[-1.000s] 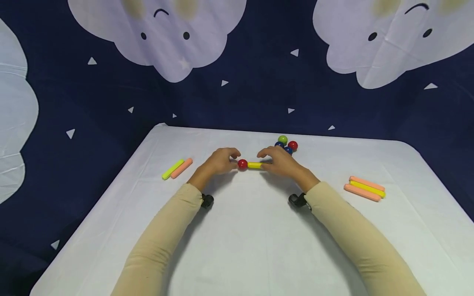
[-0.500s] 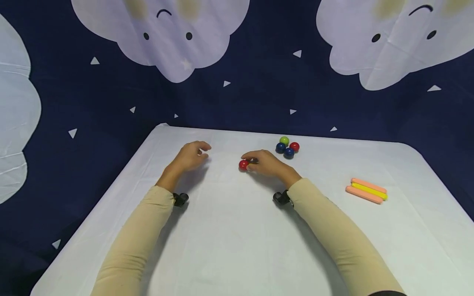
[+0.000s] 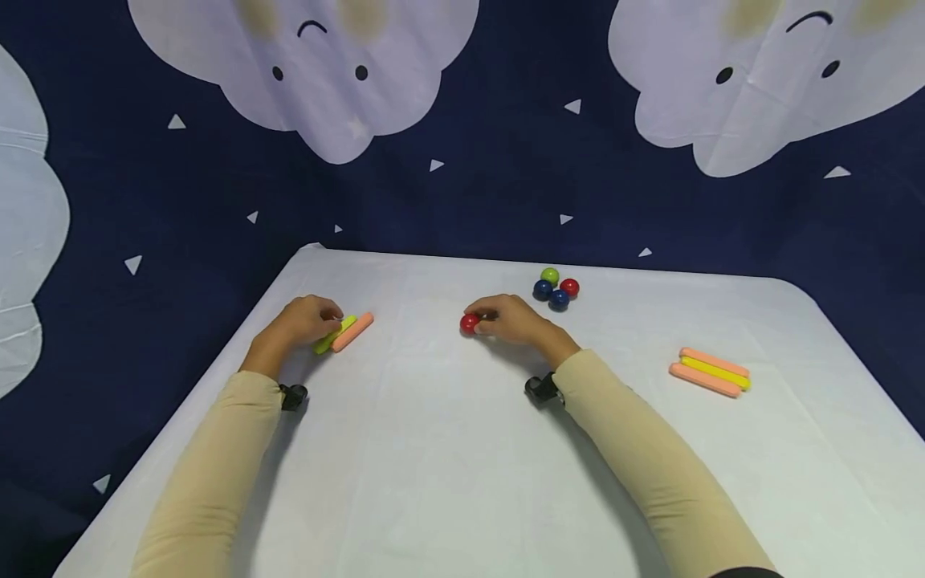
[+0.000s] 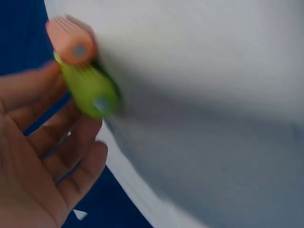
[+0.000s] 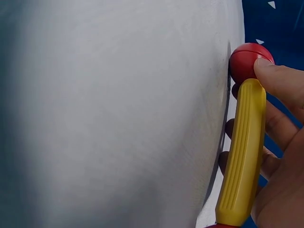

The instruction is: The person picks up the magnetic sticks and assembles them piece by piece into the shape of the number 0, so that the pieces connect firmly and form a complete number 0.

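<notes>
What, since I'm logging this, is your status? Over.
Left hand at green stick, grip unclear. Right hand holds red ball, yellow stick against it. Orange stick close beside green stick, possibly in the way.

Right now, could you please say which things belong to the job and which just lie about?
Seemingly in use:
red ball and yellow stick, at right hand
lime stick, at left hand

Perhaps spare:
left-side orange stick
four clustered balls
three right-side sticks

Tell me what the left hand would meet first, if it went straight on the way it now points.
The left hand would probably meet the yellow-green ridged stick first, which it seems to touch; the salmon-orange ridged stick lies just beyond.
</notes>
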Demonstrator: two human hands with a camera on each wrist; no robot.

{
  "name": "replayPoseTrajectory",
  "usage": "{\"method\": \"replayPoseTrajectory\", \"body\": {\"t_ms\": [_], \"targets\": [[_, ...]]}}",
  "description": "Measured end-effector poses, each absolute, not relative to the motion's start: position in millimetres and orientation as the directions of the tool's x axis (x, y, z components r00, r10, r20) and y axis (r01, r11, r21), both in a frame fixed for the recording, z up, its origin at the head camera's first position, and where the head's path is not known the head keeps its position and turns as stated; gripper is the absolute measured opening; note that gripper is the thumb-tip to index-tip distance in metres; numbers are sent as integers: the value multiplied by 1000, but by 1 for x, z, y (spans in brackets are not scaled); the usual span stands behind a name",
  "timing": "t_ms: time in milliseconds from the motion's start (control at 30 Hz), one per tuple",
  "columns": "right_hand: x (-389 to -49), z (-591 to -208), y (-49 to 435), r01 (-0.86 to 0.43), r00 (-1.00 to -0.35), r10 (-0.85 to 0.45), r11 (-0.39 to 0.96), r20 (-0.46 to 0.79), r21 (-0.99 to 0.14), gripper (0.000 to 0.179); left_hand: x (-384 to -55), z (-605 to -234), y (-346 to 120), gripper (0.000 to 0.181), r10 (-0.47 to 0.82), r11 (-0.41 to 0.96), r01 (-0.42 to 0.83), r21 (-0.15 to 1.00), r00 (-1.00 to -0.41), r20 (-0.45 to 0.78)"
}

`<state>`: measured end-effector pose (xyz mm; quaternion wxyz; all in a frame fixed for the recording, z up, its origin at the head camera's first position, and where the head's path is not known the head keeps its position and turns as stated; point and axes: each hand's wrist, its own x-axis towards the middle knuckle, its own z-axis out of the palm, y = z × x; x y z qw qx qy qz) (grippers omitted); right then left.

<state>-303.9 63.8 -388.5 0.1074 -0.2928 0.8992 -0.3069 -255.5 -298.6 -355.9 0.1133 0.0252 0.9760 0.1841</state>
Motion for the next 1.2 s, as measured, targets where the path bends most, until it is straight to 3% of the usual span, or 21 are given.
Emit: {"method": "replayPoseTrajectory", "body": {"t_ms": [200,767,1200], "targets": [[-303,-389,62,-451,-810,-586,643,-18,-619,35,-251,-363,-311,41,106,889,-22,458,-962,-252],[-307,-389,62,-422,-817,-575,652,-48,-630,35,-256,-362,-307,40,-11,879,-136,457,-964,-267],[-306,-386,61,-440,-808,-588,654,-47,-615,37,-234,-349,-264,32,69,748,-58,661,-984,-165]]}}
